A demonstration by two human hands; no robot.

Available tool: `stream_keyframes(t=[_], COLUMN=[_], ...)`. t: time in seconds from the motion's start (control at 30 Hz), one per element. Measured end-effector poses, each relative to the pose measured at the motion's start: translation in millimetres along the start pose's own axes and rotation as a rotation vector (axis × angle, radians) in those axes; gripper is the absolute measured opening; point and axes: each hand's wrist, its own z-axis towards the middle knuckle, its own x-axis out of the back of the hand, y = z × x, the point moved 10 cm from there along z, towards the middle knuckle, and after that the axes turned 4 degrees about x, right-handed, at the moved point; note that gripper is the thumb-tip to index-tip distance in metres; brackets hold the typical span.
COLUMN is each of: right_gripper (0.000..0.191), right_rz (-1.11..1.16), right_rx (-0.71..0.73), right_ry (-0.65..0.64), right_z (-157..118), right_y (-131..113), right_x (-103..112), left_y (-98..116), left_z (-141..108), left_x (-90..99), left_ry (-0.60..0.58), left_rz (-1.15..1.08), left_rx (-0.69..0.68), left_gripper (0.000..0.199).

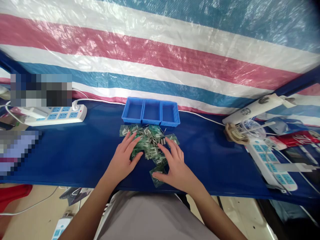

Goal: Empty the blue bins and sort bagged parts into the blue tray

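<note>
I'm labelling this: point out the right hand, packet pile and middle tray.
Right hand (178, 168): head view, back of hand.
Packet pile (151, 145): head view, its middle.
Middle tray (152, 111): head view, inside bottom.

No words can be read for sure. The red pack (290, 140) on the right has big white letters, but they are too blurry to make out. Any print on the little bags (157, 176) is too small to read.

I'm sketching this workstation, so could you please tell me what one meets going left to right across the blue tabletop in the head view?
White power strip → left hand → right hand → second white power strip.
</note>
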Motion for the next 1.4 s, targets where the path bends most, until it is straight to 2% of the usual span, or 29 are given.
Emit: stream_keyframes(t=[0.03, 0.1, 0.17, 0.23, 0.3, 0.37, 0.47, 0.6, 0.73, 0.83, 0.97, 1.1, 1.17, 1.27, 1.33, 1.4], right_gripper=[0.100, 0.101, 0.099, 0.097, 0.096, 0.099, 0.089, 0.079, 0.080, 0.082, 0.084, 0.073, 0.057, 0.033, 0.029, 0.028], right_rz=[-0.020, -0.071, -0.105, -0.147, -0.180, -0.169, -0.177, -0.192, -0.169, -0.112, -0.048, -0.043, -0.077, -0.122, -0.165, -0.201], right_rx=[0.022, 0.046, 0.040, -0.001, -0.023, -0.018, 0.085, 0.084, 0.128, 0.125, 0.086, 0.098, 0.168, 0.357, 0.459, 0.454], right_ry=[-0.042, -0.054, -0.021, 0.049, 0.093, 0.083, 0.027, 0.053, 0.122, 0.184, 0.251, 0.289, 0.334, 0.345, 0.277, 0.230], right_z=[-10, -24, -25, -16, -1, 17, 40, 61, 72, 71, 63, 57, 52, 45, 41, 42], right_y=[-1, -1, 3, 12, 19, 24, 20, 23, 23, 28, 33, 30, 19, -10, -29, -38], right_x=[-8, -21, -31, -31, -27, -24, -23, -22, -21, -16, -9, -2, 4, 7, -2, -9], left_y=[-3, -11, -22, -28, -32, -31, -28, -21, -14, -11, -12, -27, -33, -36, -37, -41], left_z=[-8, -22, -30, -30, -23, -13, 2, 17, 23, 22, 17, 15, 15, 15, 16, 16], left_x=[1.3, -1.7, -7.8, -13.7, -20.3, -27.3, -37.8, -47.7, -52.7, -49.9, -35.4, -21.5, -16.9, -11.6, -9.0, -6.8], left_ry=[-0.006, -0.046, -0.083, -0.096, -0.113, -0.138, -0.175, -0.152, -0.117, -0.119, -0.105, -0.038, 0.019, 0.113, 0.156, 0.179], left_rz=[0.031, 0.112, 0.212, 0.273, 0.303, 0.305, 0.291, 0.285, 0.223, 0.128, -0.010, -0.074, -0.085, -0.083, -0.064, -0.053], left_rx=[0.000, 0.024, 0.078, 0.105, 0.117, 0.096, 0.067, 0.070, 0.090, 0.072, 0.048, 0.151, 0.201, 0.233, 0.249, 0.293], left_gripper=[0.056, 0.059, 0.065, 0.072, 0.075, 0.071, 0.069, 0.058, 0.057, 0.057, 0.060, 0.056, 0.052, 0.046, 0.043, 0.041])
